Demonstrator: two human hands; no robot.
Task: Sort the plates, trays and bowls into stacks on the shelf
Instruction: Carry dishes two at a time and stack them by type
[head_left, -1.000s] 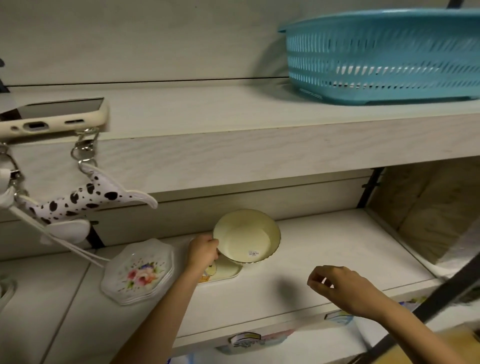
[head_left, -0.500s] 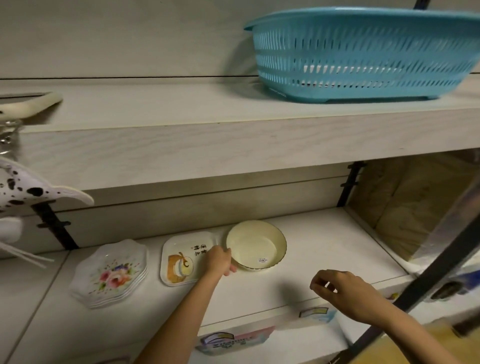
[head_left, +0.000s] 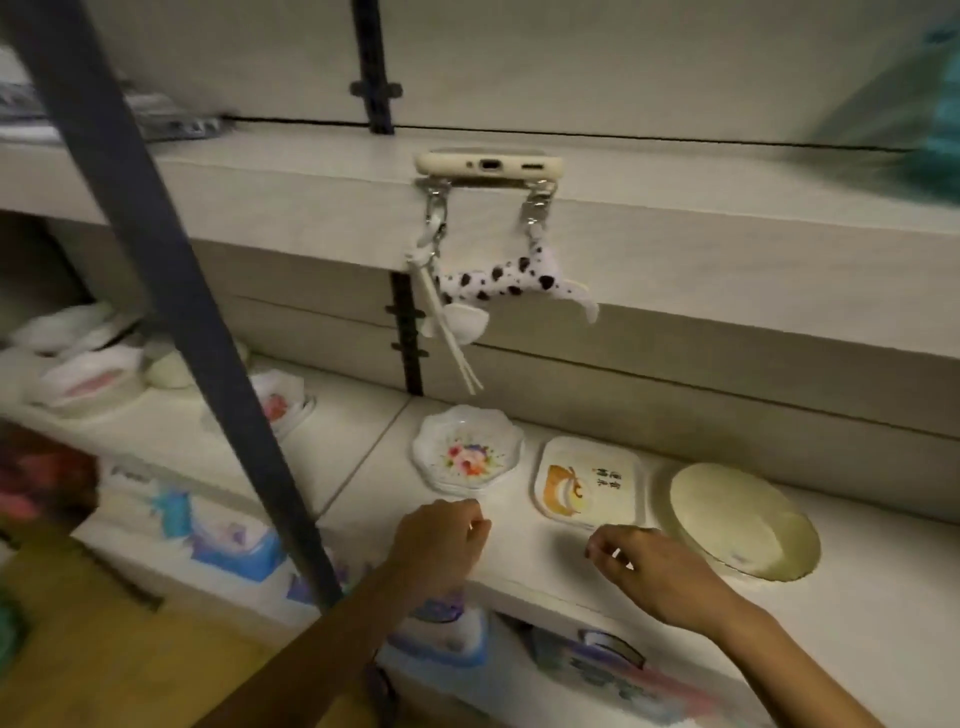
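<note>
Three items sit in a row on the lower shelf (head_left: 519, 566): a stack of scalloped floral plates (head_left: 468, 455), a square tray (head_left: 589, 481) with an orange picture, and a cream bowl (head_left: 744, 521) on the right. My left hand (head_left: 442, 540) hovers in front of the floral plates with loosely curled fingers, holding nothing. In front of the tray, my right hand (head_left: 652, 571) is also loosely curled and empty. More plates and dishes (head_left: 280, 405) lie blurred on the shelf section to the left.
A dark metal post (head_left: 171, 322) crosses the left foreground diagonally. A phone (head_left: 488, 165) lies on the upper shelf edge with a spotted charm (head_left: 506, 283) hanging down. A blurred teal basket (head_left: 935, 135) sits upper right. Packaged goods (head_left: 228, 540) fill the shelf below.
My left hand has let go of the cream bowl, which now rests on the shelf, and drawn back in front of the floral plates. The view has swung left.
</note>
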